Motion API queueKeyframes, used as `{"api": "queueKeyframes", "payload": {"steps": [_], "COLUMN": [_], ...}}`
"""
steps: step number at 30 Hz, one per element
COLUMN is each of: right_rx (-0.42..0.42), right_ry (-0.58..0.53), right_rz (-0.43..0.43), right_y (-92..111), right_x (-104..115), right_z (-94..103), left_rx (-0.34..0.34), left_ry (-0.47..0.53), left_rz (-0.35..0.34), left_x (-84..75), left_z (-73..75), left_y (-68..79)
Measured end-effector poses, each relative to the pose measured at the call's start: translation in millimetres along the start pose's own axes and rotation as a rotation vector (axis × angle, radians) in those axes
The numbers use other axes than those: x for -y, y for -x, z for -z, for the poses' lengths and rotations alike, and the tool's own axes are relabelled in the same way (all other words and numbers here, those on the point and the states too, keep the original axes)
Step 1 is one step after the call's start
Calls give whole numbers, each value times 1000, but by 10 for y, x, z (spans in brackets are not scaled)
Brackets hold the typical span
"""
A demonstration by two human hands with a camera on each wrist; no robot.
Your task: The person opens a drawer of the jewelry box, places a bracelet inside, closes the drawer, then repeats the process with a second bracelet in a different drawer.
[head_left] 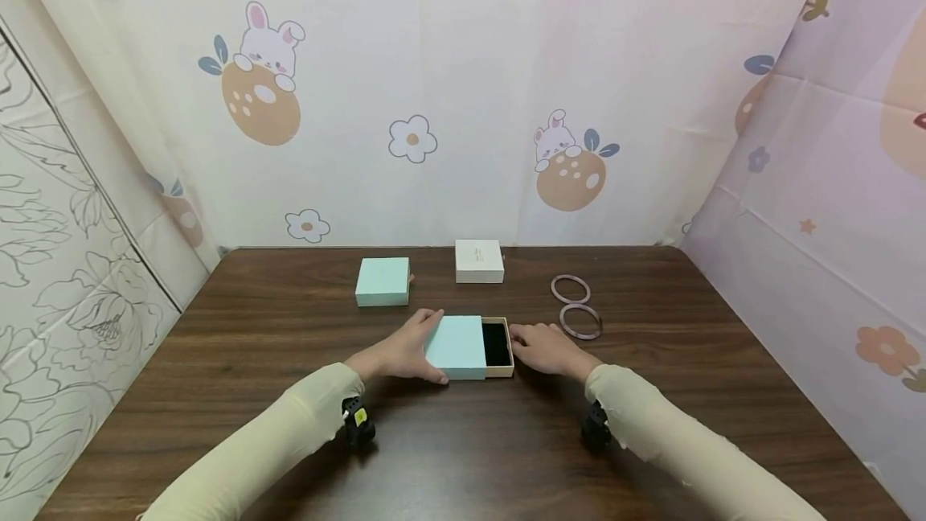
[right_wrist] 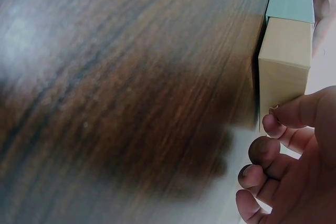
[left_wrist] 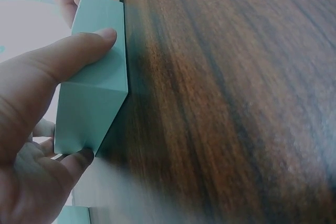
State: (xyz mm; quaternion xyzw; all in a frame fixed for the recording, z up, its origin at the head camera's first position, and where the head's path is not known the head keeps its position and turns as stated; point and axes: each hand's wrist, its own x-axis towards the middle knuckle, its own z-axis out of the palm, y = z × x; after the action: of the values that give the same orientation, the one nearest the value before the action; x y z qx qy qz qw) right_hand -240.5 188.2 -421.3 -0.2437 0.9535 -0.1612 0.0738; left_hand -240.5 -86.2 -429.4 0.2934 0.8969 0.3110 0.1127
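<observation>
On the table sits a mint-green drawer box (head_left: 457,344), its cream inner drawer (right_wrist: 286,51) slid partway out on the right. Black lining (head_left: 496,343) shows inside the drawer. My left hand (head_left: 407,346) grips the mint sleeve from its left end, thumb on the near side and fingers round the far side. At the drawer's right end, my right hand (head_left: 547,347) pinches a small pull tab (right_wrist: 272,109) between thumb and forefinger. The other fingers of that hand are loosely curled.
A second mint box (head_left: 383,280) stands behind and left, and a white box (head_left: 479,262) near the table's back edge. Two mauve bangles, a far one (head_left: 570,276) and a near one (head_left: 581,338), lie beyond my right hand. A printed curtain (head_left: 463,103) hangs behind the table.
</observation>
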Motion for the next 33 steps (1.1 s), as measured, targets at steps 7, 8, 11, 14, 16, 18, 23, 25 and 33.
{"api": "queueKeyframes", "payload": {"steps": [7,8,11,14,16,18,23,25,33], "right_rx": [1,1,-4,-4,-3,1,9,8,4], "right_ry": [-3,-3,0,2,2,0,-6,-4,6], "right_rz": [4,4,5,6,5,0,-10,-9,-14], "right_y": [-1,-2,-6,-9,-7,-4,6,5,-2], "right_x": [17,18,19,20,22,24,32,34,23], "right_z": [18,18,18,17,18,19,26,26,14], "left_rx": [1,0,-3,-9,-6,-3,0,0,2], "left_ry": [13,15,15,12,8,9,8,6,8], "left_rz": [4,6,11,13,12,9,0,0,2], "left_x": [-15,-18,-17,-11,-4,3,16,17,13], "left_z": [18,21,23,19,14,7,-4,-4,1], "left_y": [11,12,10,8,6,3,-5,-6,1]}}
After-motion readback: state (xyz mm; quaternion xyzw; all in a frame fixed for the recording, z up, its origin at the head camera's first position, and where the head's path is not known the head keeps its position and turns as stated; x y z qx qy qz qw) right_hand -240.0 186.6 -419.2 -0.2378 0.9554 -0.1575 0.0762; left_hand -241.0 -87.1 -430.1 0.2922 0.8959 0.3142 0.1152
